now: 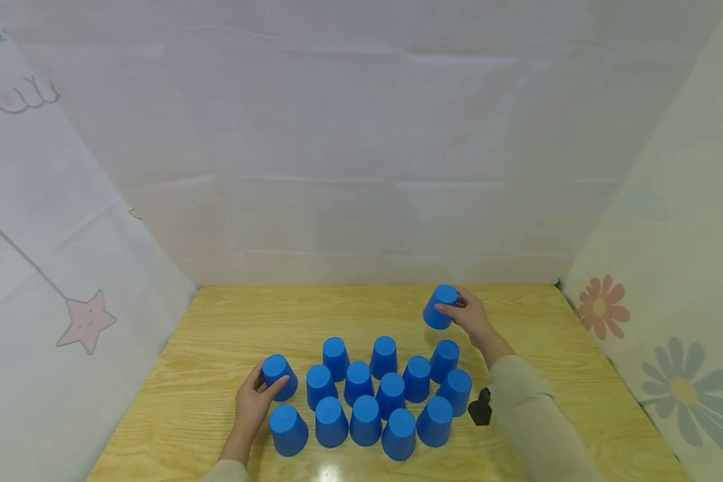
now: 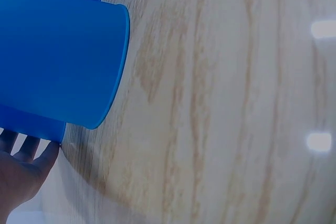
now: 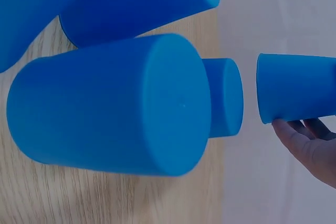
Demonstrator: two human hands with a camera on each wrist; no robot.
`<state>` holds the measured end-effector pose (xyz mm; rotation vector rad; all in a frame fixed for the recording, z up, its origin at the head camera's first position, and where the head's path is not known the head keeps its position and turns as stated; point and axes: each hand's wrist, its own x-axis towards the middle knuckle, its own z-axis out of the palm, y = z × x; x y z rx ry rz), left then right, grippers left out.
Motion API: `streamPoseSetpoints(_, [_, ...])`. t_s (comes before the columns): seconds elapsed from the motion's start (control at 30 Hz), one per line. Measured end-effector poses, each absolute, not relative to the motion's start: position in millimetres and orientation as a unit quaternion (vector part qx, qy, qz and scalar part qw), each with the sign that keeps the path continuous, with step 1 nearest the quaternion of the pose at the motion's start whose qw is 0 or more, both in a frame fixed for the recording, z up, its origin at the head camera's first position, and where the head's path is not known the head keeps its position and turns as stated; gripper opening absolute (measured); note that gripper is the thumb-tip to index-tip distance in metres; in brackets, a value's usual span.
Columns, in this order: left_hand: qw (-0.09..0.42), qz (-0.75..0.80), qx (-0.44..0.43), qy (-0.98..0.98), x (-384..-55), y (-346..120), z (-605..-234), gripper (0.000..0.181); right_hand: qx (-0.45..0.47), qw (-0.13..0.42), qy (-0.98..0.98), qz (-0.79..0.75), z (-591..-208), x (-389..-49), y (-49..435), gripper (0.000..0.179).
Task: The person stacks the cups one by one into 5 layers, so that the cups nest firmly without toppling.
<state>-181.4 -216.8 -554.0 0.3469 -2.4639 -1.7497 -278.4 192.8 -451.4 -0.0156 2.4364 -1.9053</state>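
My right hand (image 1: 474, 320) grips an upside-down blue plastic cup (image 1: 438, 309) by its side, held above the far right part of the table. In the right wrist view that cup (image 3: 294, 85) hangs apart from the others, the fingers near its rim. On the left, my left hand (image 1: 252, 403) holds another upside-down blue cup (image 1: 281, 380) between thumb and fingers, at the left end of the group. I cannot tell whether this one touches the table. Its fingertips (image 2: 50, 153) press near the rim in the left wrist view, partly behind a nearer cup (image 2: 63, 59).
Several more upside-down blue cups (image 1: 365, 422) stand in loose rows between the hands on the wooden table (image 1: 229, 321). A small black object (image 1: 480, 408) lies beside the right forearm. Pale cloth walls (image 1: 361, 167) enclose the table's back and sides.
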Motion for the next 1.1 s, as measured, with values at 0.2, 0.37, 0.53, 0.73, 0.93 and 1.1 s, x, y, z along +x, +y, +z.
streamPoseSetpoints(0.2, [0.052,-0.582,0.107,-0.804,-181,-218,-555,0.071,0.0,0.033,0.787,-0.616,-459,-286,185,0.06])
streamPoseSetpoints(0.37, [0.046,-0.584,0.106,-0.804,-181,-218,-555,0.074,0.005,0.045,0.791,-0.611,-464,-290,176,0.061])
streamPoseSetpoints(0.53, [0.046,-0.584,0.109,-0.803,-180,-218,-555,0.073,0.016,0.056,0.79,-0.61,-466,-292,166,0.062])
streamPoseSetpoints(0.73, [0.053,-0.584,0.108,-0.803,-180,-218,-556,0.071,0.019,0.063,0.788,-0.612,-472,-296,158,0.06])
streamPoseSetpoints(0.93, [0.052,-0.583,0.107,-0.804,-179,-218,-555,0.074,0.035,0.065,0.797,-0.599,-482,-302,153,0.063])
streamPoseSetpoints(1.1, [0.048,-0.587,0.106,-0.801,-178,-219,-555,0.073,0.043,0.066,0.806,-0.587,-485,-303,147,0.064])
